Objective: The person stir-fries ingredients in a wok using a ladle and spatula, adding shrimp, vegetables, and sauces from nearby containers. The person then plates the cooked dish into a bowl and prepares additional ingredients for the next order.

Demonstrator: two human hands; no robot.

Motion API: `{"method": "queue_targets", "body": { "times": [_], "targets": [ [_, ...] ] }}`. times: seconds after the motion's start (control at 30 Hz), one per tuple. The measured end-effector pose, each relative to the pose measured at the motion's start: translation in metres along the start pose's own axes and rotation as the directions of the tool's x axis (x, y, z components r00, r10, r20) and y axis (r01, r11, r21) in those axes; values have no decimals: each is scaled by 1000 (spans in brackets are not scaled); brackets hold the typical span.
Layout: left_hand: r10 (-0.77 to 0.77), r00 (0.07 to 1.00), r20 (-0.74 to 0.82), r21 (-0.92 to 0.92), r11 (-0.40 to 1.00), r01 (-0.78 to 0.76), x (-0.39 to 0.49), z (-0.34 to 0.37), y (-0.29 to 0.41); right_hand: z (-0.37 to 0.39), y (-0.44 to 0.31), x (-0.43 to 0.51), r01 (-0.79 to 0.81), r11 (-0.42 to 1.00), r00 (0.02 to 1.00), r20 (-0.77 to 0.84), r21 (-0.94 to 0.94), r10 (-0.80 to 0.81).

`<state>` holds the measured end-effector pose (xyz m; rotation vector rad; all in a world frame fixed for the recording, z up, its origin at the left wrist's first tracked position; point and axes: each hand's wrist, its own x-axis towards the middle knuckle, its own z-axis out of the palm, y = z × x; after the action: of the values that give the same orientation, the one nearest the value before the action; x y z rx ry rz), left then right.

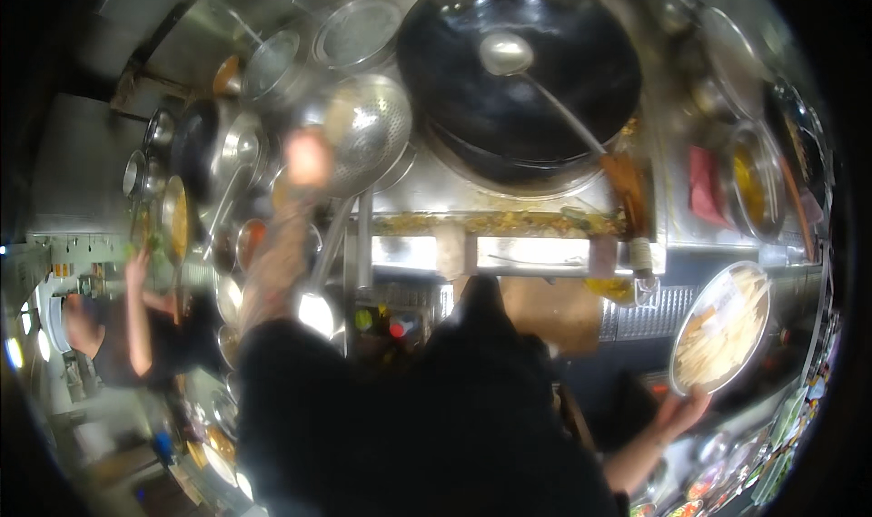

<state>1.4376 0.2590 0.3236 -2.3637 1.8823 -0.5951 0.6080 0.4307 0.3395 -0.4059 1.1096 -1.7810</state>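
Note:
My left hand (pixel 308 156), blurred, is at the left side of a large perforated metal strainer (pixel 373 132). Whether its fingers grip anything is not clear. Out to the right, my right hand (pixel 683 408) holds the rim of a tilted round dish (pixel 673 367). Pale sliced food (pixel 725 347) fills it, and a white paper slip (pixel 723 309) lies on top. In front of me sits a big black wok (pixel 449 102). A metal ladle (pixel 506 54) rests in it, its handle slanting down toward a brown bamboo wok brush (pixel 625 187).
Mesh strainers (pixel 357 33) and several metal bowls crowd the left. A co-worker (pixel 122 333) stands there near a long-handled pan (pixel 178 217). Food scraps (pixel 497 224) line the stove's gutter. On the right are a red cloth (pixel 706 187) and a pot of yellow liquid (pixel 749 180).

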Motion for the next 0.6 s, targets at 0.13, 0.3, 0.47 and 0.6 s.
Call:
{"method": "queue_targets", "body": {
  "times": [0.13,0.3,0.47,0.6],
  "targets": [
    [-183,958,220,-67,977,202,3,70,14,45,12,8,-39,993,998,40,-109,43],
    [-238,961,-143,-227,953,202,11,20,-35,94,17,-1,-69,987,995,62,-144,79],
    [-441,846,-300,-175,897,406,18,-8,-38,106,34,-9,-95,994,986,135,-60,102],
    [-203,976,-74,-107,975,195,21,-14,-74,94,31,-32,-109,994,990,92,-3,109]
  ]
}}
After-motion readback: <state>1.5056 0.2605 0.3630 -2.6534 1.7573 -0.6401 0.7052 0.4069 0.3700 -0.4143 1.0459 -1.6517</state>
